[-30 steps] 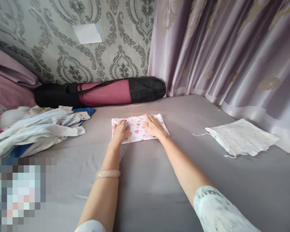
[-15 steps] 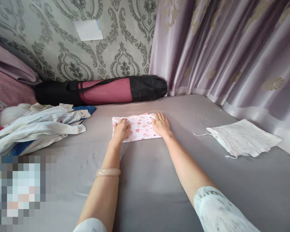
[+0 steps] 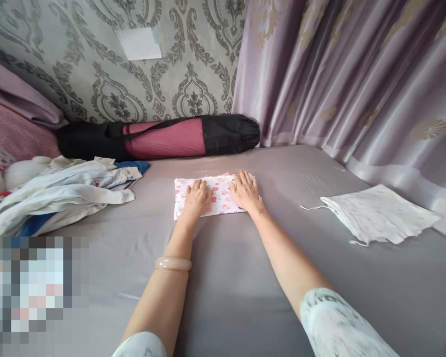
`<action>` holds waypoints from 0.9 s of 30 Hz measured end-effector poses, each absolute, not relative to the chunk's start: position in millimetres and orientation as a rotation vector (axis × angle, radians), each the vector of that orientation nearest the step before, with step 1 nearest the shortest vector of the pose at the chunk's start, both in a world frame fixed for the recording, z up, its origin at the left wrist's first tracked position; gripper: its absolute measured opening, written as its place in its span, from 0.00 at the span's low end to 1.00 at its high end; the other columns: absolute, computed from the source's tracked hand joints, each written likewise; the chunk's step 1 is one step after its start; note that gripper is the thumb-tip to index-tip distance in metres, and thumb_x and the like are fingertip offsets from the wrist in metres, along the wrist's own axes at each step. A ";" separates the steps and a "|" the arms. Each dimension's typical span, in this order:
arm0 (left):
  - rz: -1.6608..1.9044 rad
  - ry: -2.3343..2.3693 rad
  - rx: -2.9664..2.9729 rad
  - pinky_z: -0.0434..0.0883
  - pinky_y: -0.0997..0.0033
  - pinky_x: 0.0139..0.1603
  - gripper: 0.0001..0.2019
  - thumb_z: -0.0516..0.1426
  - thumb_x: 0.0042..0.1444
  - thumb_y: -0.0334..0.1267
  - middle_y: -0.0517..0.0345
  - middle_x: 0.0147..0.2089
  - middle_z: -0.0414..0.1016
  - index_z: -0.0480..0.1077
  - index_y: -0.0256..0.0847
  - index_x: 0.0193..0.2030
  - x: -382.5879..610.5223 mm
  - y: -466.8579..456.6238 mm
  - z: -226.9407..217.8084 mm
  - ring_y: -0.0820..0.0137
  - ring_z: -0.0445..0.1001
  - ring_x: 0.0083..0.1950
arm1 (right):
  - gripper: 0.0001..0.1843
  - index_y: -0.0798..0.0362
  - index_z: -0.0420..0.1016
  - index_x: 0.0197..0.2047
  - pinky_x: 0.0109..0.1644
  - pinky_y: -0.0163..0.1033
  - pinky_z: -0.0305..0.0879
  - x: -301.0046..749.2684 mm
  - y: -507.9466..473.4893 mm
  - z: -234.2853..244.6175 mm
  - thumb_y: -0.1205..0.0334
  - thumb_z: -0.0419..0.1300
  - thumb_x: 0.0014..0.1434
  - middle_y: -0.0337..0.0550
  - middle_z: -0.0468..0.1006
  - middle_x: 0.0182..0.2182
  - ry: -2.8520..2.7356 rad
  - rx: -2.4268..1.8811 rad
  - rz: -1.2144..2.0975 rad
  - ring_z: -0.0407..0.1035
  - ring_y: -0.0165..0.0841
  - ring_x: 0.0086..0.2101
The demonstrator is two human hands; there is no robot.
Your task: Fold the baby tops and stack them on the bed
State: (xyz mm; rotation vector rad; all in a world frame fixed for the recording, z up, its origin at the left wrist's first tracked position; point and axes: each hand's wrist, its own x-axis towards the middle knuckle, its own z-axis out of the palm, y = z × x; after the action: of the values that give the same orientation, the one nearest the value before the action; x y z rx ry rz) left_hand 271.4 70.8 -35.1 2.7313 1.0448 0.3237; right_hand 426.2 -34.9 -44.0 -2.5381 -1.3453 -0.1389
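Observation:
A folded white cloth with pink and red prints (image 3: 223, 198) lies flat on the grey bed sheet (image 3: 230, 277) in front of me. My left hand (image 3: 197, 197) rests palm down on the left half of this cloth, its fingers stretched out. Flat on the right part is my right hand (image 3: 246, 191), fingers spread and tips reaching the far edge. Neither hand grips anything. What garment or cloth it is, the folds do not show.
At left lies a heap of white and blue clothes (image 3: 78, 186). A black and pink rolled-mat bag (image 3: 163, 139) runs along the wall. To the right is a folded white garment with strings (image 3: 379, 213), near the purple curtain (image 3: 301, 84). The lower left corner is pixelated.
My left hand has slid right, from the cloth's left edge toward its middle. My right hand has shifted slightly left on the cloth. The view has moved a little.

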 end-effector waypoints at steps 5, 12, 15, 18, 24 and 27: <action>0.310 0.952 2.836 0.46 0.46 0.72 0.28 0.43 0.68 0.49 0.37 0.72 0.55 0.58 0.32 0.67 282.2 55.6 -47.2 0.55 0.51 0.74 | 0.31 0.55 0.56 0.71 0.69 0.59 0.39 421.3 -35.3 -49.5 0.50 0.38 0.71 0.54 0.54 0.70 -1.327 -2.546 -0.148 0.46 0.46 0.68; 0.314 1.073 2.855 0.44 0.39 0.70 0.33 0.43 0.67 0.55 0.34 0.74 0.49 0.56 0.34 0.70 281.8 52.0 -55.7 0.45 0.44 0.75 | 0.30 0.54 0.57 0.70 0.68 0.58 0.41 423.9 -33.6 -50.0 0.51 0.40 0.70 0.53 0.57 0.69 -1.320 -2.546 -0.153 0.46 0.45 0.68; 0.310 1.127 2.857 0.45 0.36 0.68 0.35 0.43 0.66 0.57 0.31 0.73 0.50 0.55 0.33 0.70 281.8 50.9 -52.7 0.41 0.46 0.73 | 0.30 0.54 0.56 0.70 0.69 0.57 0.41 424.7 -33.2 -49.6 0.51 0.41 0.70 0.52 0.56 0.69 -1.316 -2.559 -0.121 0.46 0.45 0.68; 0.297 1.099 2.883 0.53 0.40 0.66 0.32 0.42 0.67 0.55 0.32 0.69 0.58 0.59 0.32 0.68 280.6 55.7 -43.2 0.44 0.54 0.70 | 0.30 0.53 0.56 0.70 0.69 0.58 0.41 428.3 -33.8 -46.4 0.52 0.42 0.70 0.51 0.57 0.69 -1.331 -2.565 -0.064 0.47 0.45 0.68; 0.037 0.991 2.884 0.64 0.50 0.59 0.18 0.45 0.64 0.32 0.43 0.58 0.72 0.73 0.38 0.51 277.7 99.1 -13.0 0.53 0.68 0.60 | 0.23 0.46 0.70 0.62 0.69 0.57 0.42 455.9 -32.6 -24.1 0.62 0.43 0.70 0.45 0.71 0.61 -1.487 -2.509 0.005 0.64 0.42 0.60; 0.017 0.972 2.843 0.64 0.51 0.60 0.17 0.49 0.59 0.29 0.47 0.58 0.73 0.76 0.44 0.48 278.1 130.5 -4.9 0.53 0.66 0.62 | 0.21 0.46 0.76 0.57 0.63 0.48 0.56 477.1 -24.5 -10.4 0.67 0.50 0.66 0.47 0.76 0.56 -1.578 -2.563 0.117 0.69 0.41 0.55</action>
State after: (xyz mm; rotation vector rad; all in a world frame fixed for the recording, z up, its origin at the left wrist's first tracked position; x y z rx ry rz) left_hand 278.1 130.5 -4.9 2.8427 0.9719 0.0172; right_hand 477.1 -24.5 -10.4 -2.5630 -1.5782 0.1172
